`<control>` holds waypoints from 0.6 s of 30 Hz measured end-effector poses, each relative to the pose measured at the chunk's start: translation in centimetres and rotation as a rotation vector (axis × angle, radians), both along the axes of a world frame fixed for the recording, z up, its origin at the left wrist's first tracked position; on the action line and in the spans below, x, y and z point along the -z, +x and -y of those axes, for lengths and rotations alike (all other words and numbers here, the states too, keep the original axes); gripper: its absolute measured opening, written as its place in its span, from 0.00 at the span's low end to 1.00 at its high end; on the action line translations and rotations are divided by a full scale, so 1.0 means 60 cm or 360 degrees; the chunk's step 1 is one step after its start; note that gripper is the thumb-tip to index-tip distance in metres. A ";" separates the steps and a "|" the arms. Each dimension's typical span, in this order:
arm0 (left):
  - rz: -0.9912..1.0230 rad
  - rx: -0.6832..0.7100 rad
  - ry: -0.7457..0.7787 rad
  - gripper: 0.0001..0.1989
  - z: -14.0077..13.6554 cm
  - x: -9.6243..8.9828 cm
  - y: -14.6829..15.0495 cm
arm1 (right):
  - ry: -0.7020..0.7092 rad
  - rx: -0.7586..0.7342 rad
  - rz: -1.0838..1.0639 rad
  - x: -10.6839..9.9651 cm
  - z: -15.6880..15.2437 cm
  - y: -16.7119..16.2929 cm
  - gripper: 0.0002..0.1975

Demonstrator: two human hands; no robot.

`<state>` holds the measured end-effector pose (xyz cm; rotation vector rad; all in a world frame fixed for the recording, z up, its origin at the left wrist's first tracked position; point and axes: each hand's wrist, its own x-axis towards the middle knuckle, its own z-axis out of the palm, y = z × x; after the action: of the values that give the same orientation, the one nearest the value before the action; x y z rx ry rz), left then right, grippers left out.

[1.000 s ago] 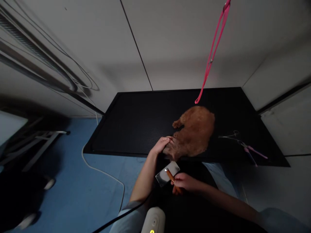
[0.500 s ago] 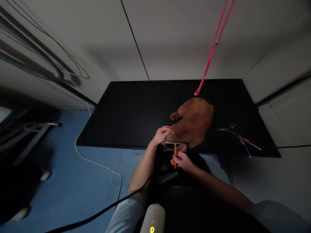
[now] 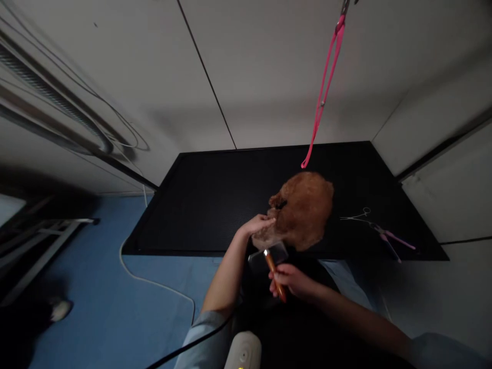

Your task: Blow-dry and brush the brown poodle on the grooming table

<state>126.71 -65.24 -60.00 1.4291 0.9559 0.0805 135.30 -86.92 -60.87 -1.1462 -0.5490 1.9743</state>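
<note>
A brown curly-coated dog (image 3: 307, 210) lies on the black grooming table (image 3: 207, 200), near its front edge. My left hand (image 3: 259, 224) is closed on the paler fur at the dog's near left end; which body part it grips I cannot make out, and some fingers are hidden. In my right hand (image 3: 288, 279) is the wooden handle of a slicker brush (image 3: 277, 251). The brush's wide flat head is tilted, just in front of the table edge and close to the paler fur. Whether its pins touch the fur is unclear.
Scissors with slim metal blades (image 3: 355, 217) and a pink-handled tool (image 3: 395, 239) lie right of the dog. A pink loop (image 3: 321, 105) hangs above the table. A pale cable (image 3: 154, 282) runs across the blue floor (image 3: 115, 318). A shoe (image 3: 61, 310) shows at left.
The brush has moved slightly left and toward me, and its head has turned to a slant. My left hand's fingers have shifted on the fur. The whole view has tilted upward a little.
</note>
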 end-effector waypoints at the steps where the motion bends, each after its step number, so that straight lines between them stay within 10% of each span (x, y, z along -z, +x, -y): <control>1: 0.0101 0.0001 -0.0056 0.26 0.004 -0.001 0.001 | 0.0056 0.0136 0.0019 -0.003 -0.002 0.001 0.28; 7: 0.0516 -0.0249 -0.0221 0.23 0.033 -0.013 -0.006 | -0.0160 -0.0208 0.0001 -0.016 0.009 0.000 0.26; 12: 0.0664 -0.0342 -0.0365 0.19 0.051 -0.025 0.001 | 0.0035 0.0264 0.0043 -0.044 -0.003 0.007 0.27; 18: 0.0892 -0.0575 -0.0586 0.16 0.073 -0.025 -0.001 | -0.0113 -0.0137 -0.0160 -0.046 0.016 0.000 0.28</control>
<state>126.62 -69.63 -58.48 0.8144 0.7009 0.5190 135.30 -87.85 -58.08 -1.0752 -0.4859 2.1277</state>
